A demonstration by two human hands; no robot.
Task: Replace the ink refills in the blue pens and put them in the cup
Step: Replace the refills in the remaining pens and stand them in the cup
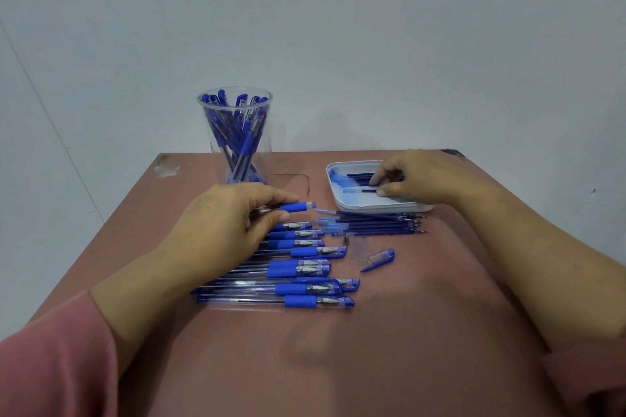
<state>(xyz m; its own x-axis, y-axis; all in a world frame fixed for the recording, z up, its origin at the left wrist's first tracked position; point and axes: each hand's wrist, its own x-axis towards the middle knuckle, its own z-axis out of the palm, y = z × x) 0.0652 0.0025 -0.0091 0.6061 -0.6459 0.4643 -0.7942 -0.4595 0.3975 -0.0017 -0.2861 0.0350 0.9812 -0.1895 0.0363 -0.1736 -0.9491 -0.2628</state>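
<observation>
The worktop [406, 315] is a reddish-brown board, dull and smooth, with a pale worn patch [166, 167] at its far left corner and a thin dark scratch [298, 179] near the far edge. Behind it rises a plain grey-blue wall [372, 44].

At the far edge, left of the middle, stands a tall clear plastic cup [262, 152]. It is packed with upright capped blue pens [249, 142] that cross one another inside. At the far right corner lies a shallow white plastic tray [369, 207] with rounded corners, and in it thin dark blue ink refills [359, 176] lie side by side. Just in front of the tray, a second row of loose slim refills [372, 225] lies on the board, tips pointing right.

Left of the middle, a stack of clear-barrelled pens with blue rubber grips [298, 269] lies in parallel rows, their capped tips to the right. One loose blue pen cap [379, 258] lies tilted to their right.

My left hand [233, 213] hovers over the far end of those rows, and its fingers pinch a blue-gripped pen barrel [299, 207], open end pointing right. My right hand [420, 176] reaches into the tray, fingers curled down and pinching the ink refills there. A dusty pink sleeve [50, 366] covers my left arm.
</observation>
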